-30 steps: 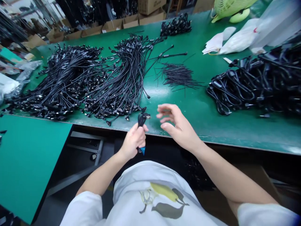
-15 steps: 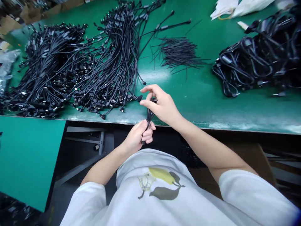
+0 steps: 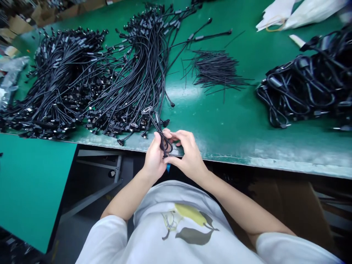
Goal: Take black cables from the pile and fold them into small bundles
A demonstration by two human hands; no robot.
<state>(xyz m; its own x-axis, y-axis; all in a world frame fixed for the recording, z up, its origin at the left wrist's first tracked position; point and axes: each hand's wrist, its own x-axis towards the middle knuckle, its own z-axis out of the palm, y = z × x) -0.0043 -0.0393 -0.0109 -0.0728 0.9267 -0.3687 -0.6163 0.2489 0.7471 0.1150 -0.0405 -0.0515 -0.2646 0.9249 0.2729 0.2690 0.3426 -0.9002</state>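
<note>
A folded black cable [image 3: 158, 126] with a metal-faced connector at its upper end lies in my left hand [image 3: 154, 160], whose thumb presses along it. My right hand [image 3: 189, 152] is at the lower loop of the same cable, thumb at the bottom end and fingers curled at the far side. Both hands meet over the table's front edge. Just beyond them spreads a pile of loose black cables [image 3: 140, 69] with connectors at both ends. Part of the held cable is hidden behind the fingers.
A second cable heap [image 3: 57, 69] lies farther left on the green table [image 3: 220, 135]. Thin black ties [image 3: 217, 69] lie in the middle. Bundled cables [image 3: 302, 84] are piled at right, below white bags [image 3: 310, 14]. A lower green board [image 3: 30, 187] stands at left.
My right hand has come down and toward me, from above the cable to its lower loop. My left hand has turned and opened its grip somewhat, showing the folded cable. The view has shifted slightly.
</note>
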